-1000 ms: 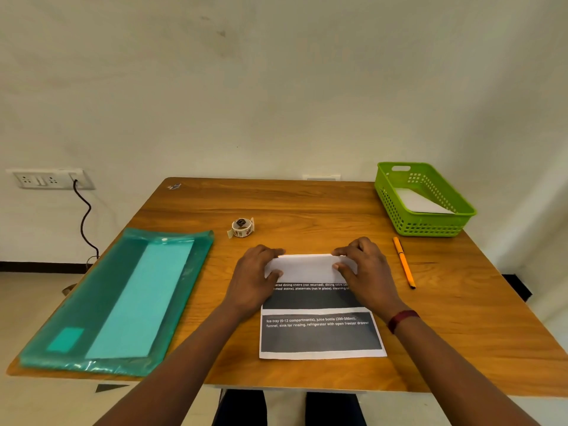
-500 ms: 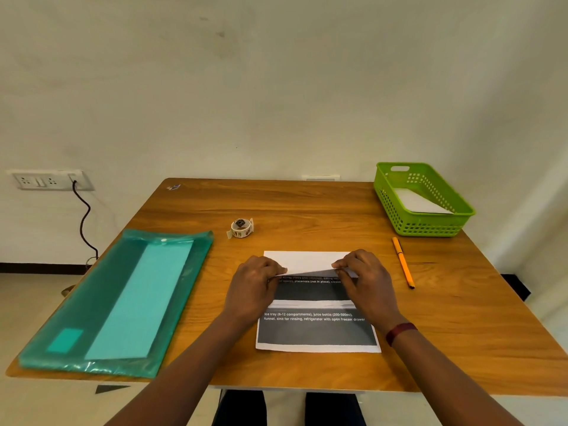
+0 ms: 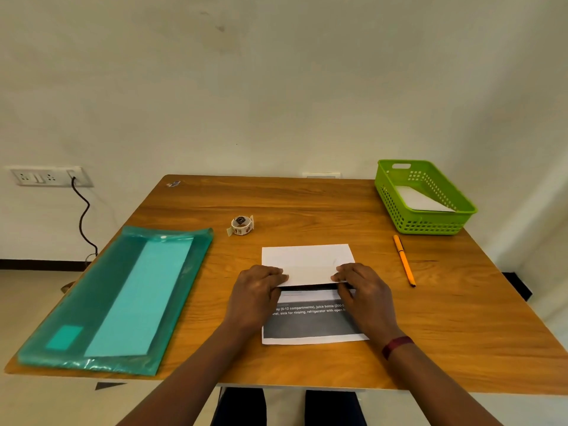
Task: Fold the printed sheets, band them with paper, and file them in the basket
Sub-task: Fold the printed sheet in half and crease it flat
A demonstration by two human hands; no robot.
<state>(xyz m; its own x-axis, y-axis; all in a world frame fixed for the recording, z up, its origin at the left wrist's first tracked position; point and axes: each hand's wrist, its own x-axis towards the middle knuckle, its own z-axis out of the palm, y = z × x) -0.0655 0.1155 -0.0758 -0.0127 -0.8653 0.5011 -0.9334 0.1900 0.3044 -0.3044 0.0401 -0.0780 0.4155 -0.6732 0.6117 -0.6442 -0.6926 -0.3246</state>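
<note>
A printed sheet [image 3: 307, 262] lies in front of me on the wooden table [image 3: 307, 204]. Its far part is folded toward me, white back up, and covers the upper half of the print; a dark grey band with white text still shows near me. My left hand [image 3: 258, 295] pinches the left end of the folded flap's edge. My right hand [image 3: 362, 295] pinches the right end. The green basket [image 3: 396, 207] stands at the far right with a white folded sheet [image 3: 421, 199] inside it.
A teal plastic sleeve of paper strips [image 3: 123, 299] lies along the left side of the table. A small roll of stickers [image 3: 242, 225] sits behind the sheet. An orange pen [image 3: 404, 261] lies to the right. A wall socket with a black cable [image 3: 49, 176] is at far left.
Both hands have drawn the sheet's far edge toward me, so the white flap has grown and now covers more of the print.
</note>
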